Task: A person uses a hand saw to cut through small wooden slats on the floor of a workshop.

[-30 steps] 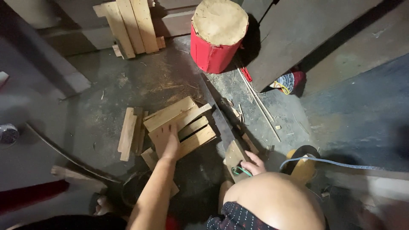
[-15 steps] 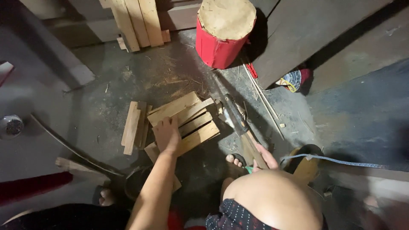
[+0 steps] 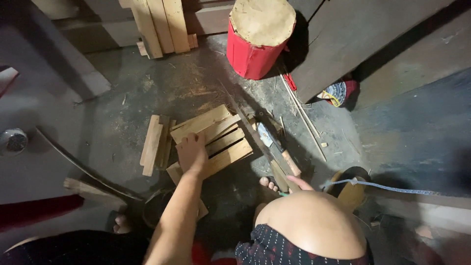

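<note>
Left hand [image 3: 192,153] lies flat, fingers spread, palm down on the wood slats [image 3: 216,140] at frame centre, not clenched. At 4 o'clock of them, right hand [image 3: 294,182] mostly hidden behind knee; grip can't tell. Cleaver [image 3: 277,149] just above it.

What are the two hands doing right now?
Left hand: open, flat on the pale wooden slats.
Right hand: mostly hidden behind the knee, touching a wooden-handled blade; grip cannot be told.

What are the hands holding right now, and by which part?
The left hand lies flat on the wood slats, gripping nothing. The right hand, mostly hidden behind the knee, seems to grip the knife at its handle end.
</note>
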